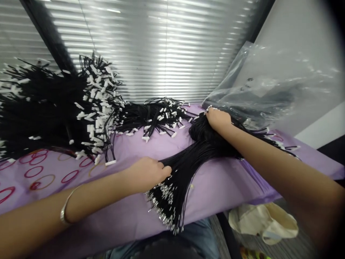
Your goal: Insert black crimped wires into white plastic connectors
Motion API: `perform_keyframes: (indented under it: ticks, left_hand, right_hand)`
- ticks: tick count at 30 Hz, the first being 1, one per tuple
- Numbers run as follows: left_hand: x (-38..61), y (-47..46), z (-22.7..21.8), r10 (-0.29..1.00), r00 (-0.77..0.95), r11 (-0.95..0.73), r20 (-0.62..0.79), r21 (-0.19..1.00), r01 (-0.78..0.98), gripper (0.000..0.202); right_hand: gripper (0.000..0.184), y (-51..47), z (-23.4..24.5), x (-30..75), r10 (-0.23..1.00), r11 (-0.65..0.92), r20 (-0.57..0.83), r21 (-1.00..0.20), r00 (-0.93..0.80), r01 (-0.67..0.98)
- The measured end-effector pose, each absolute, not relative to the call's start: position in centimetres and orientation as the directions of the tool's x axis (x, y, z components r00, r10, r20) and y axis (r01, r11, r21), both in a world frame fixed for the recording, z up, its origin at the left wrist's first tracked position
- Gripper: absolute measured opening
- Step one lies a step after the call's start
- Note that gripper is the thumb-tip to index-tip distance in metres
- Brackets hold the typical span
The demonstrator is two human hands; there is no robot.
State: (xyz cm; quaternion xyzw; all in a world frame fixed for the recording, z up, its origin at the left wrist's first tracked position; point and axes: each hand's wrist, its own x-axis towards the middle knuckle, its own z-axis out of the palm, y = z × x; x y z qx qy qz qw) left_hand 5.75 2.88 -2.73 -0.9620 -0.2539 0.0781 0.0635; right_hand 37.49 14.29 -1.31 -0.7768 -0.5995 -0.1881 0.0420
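Note:
A thick bundle of black cables (194,154) with small silver terminals at its near end fans out over the purple-covered table. My left hand (151,174) pinches some strands at the left side of this fan, just above the terminals. Farther back, my right hand (219,120) is closed on the upper part of the bundle, where white connector ends show beside the fingers. The fingertips of the right hand are partly hidden. A smaller pile of black cables with white connectors (153,115) lies to the left of my right hand.
A tall heap of black cables with white connectors (54,108) fills the left side. Colored rubber bands (33,171) lie on the purple tablecloth (129,147). A clear plastic bag (269,86) stands at the back right, blinds (161,46) behind. A cream bag (262,221) sits on the floor.

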Motion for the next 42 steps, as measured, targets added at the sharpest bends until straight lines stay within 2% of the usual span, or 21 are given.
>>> perform_keyframes:
  ticks: [7, 12, 16, 18, 19, 20, 21, 22, 23, 28, 32, 37, 42]
  left_hand:
    - [4.2, 4.3, -0.4, 0.616, 0.785, -0.784, -0.068, -0.147, 0.603, 0.044]
    - [3.1, 5.7, 1.9, 0.724, 0.683, -0.687, -0.095, -0.01, 0.727, 0.045]
    - [1.5, 8.2, 1.5, 0.817, 0.577, -0.577, -0.014, 0.005, 0.817, 0.041]
    - [0.8, 9.7, 0.9, 0.852, 0.521, -0.523, 0.056, 0.044, 0.851, 0.038]
    - [0.7, 10.5, 0.5, 0.863, 0.499, -0.504, 0.08, 0.06, 0.862, 0.037]
    - [0.6, 11.2, 0.2, 0.869, 0.486, -0.493, 0.093, 0.067, 0.867, 0.037]
    - [0.7, 11.9, -0.2, 0.871, 0.481, -0.489, 0.1, 0.071, 0.87, 0.037]
    - [1.0, 12.5, -0.6, 0.87, 0.482, -0.49, 0.102, 0.075, 0.868, 0.039]
    - [1.4, 13.1, -1.1, 0.868, 0.486, -0.494, 0.101, 0.083, 0.865, 0.041]
    - [3.6, 14.0, -2.8, 0.831, 0.548, -0.556, 0.098, 0.154, 0.817, 0.044]
    - [4.0, 13.1, -2.6, 0.825, 0.552, -0.565, 0.122, 0.215, 0.797, 0.021]
    - [3.4, 11.7, -2.1, 0.865, 0.418, -0.488, 0.277, 0.272, 0.829, 0.024]
    - [3.7, 8.9, -1.4, 0.836, 0.345, -0.491, 0.427, 0.298, 0.819, 0.019]
  right_hand:
    - [0.04, 14.1, -1.4, 37.0, 0.915, -0.276, 0.34, 0.138, 0.216, 0.951]
    - [0.044, 12.8, 1.4, 35.9, 0.907, -0.318, 0.321, 0.104, 0.271, 0.942]
    - [0.061, 8.6, 4.6, 32.9, 0.844, -0.346, 0.458, 0.068, 0.279, 0.936]
    - [0.053, 6.1, 4.6, 30.4, 0.801, -0.113, 0.597, 0.07, 0.049, 0.991]
    - [0.046, 5.1, 4.0, 29.1, 0.787, 0.05, 0.613, 0.055, -0.073, 0.997]
    - [0.039, 4.4, 3.0, 27.8, 0.784, 0.254, 0.581, 0.021, -0.219, 0.967]
    - [0.034, 4.0, 1.8, 26.5, 0.804, 0.435, 0.462, -0.029, -0.374, 0.9]
    - [0.032, 3.8, 0.5, 25.5, 0.817, 0.532, 0.32, -0.098, -0.48, 0.841]
    - [0.032, 4.0, -0.9, 24.6, 0.807, 0.574, 0.253, -0.129, -0.533, 0.808]
    - [0.023, 5.5, -5.0, 23.9, 0.734, 0.679, 0.196, -0.238, -0.651, 0.694]
    - [0.025, 5.5, -4.8, 24.6, 0.703, 0.708, 0.186, -0.277, -0.686, 0.65]
    - [0.024, 5.5, -4.9, 24.6, 0.684, 0.719, 0.189, -0.337, -0.704, 0.608]
    - [0.022, 5.6, -5.5, 24.7, 0.679, 0.717, 0.2, -0.385, -0.706, 0.581]
